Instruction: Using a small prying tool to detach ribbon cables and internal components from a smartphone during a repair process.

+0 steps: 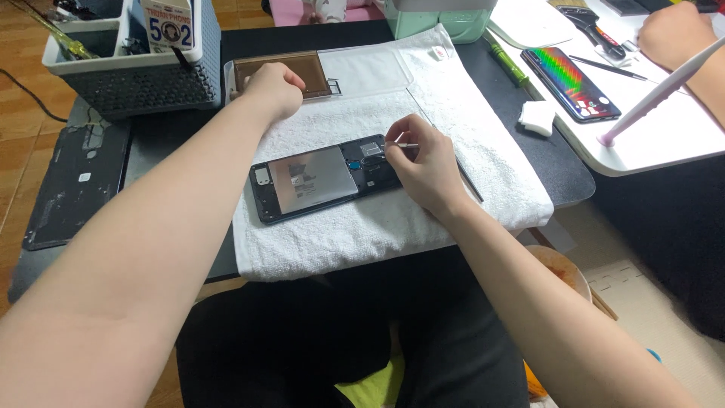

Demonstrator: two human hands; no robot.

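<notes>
An opened phone (317, 181) with its back cover off lies on a white towel (377, 227), its silvery battery facing up. My right hand (423, 162) rests at the phone's right end and pinches a thin metal tool (404, 144) over the circuit board. My left hand (273, 89) is curled into a fist at the far edge of the towel, resting on a brown translucent parts box (310, 66).
A grey basket (136, 75) with tools and a glue tube stands at the far left. Another person's hand (676, 34) works at a white table on the right, near a phone with a rainbow screen (570, 81), a green screwdriver (506, 62) and a pink-tipped stick (657, 94).
</notes>
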